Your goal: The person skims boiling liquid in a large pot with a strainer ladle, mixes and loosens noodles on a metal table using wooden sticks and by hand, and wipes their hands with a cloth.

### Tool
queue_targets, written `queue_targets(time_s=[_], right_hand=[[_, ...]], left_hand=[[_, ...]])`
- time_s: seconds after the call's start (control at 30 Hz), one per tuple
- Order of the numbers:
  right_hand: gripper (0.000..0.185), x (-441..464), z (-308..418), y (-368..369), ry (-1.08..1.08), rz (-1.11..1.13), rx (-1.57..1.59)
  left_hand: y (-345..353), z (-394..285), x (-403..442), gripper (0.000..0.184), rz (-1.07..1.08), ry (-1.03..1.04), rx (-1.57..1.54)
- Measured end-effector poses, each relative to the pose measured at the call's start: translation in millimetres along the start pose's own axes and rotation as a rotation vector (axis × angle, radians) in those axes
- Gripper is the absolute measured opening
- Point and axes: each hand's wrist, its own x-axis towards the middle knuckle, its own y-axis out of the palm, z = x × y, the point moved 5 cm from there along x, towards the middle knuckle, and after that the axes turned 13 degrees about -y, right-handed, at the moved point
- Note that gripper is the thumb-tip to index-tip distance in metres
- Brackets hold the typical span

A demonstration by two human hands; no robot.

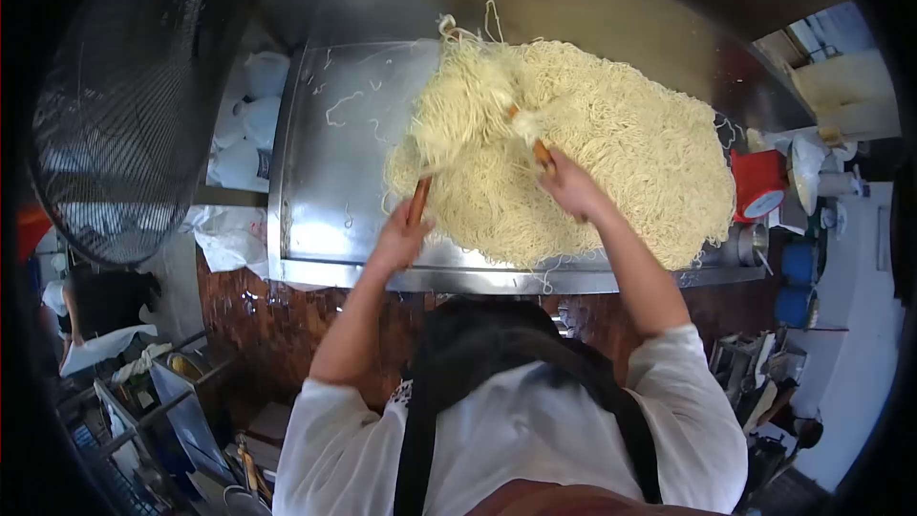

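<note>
A large heap of pale yellow noodles (pixel 630 153) lies spread over a stainless steel table (pixel 353 182). My left hand (pixel 399 239) is closed around a reddish-brown wooden stick (pixel 418 201) at the heap's near left edge. My right hand (pixel 575 186) grips another wooden stick (pixel 543 155), which has noodles wrapped around part of it. The far ends of both sticks are buried or covered, so their full shape is hidden. Between and beyond the sticks, a loose clump of noodles (pixel 463 100) rises above the rest, slightly blurred.
A large wire-guarded fan (pixel 115 115) stands at the left. White bags (pixel 250 124) sit beside the table's left end. Past the right end are a red container (pixel 757 182) and a metal pot (pixel 753 247). Another person (pixel 100 311) is at the far left. Stray noodles lie on the steel.
</note>
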Motion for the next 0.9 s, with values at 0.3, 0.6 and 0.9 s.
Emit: queue_targets(time_s=[0.3, 0.6, 0.9], right_hand=[[0.038, 29, 103, 1, 0.148, 0.095, 0.160], [0.040, -228, 18, -172, 0.374, 0.526, -0.322], [0.039, -78, -44, 76, 0.191, -0.053, 0.208]], left_hand=[[-1, -64, -4, 0.038, 0.015, -0.243, -0.482], [-138, 32, -212, 0.050, 0.061, -0.409, 0.332], [77, 54, -19, 0.040, 0.052, -0.150, 0.078]])
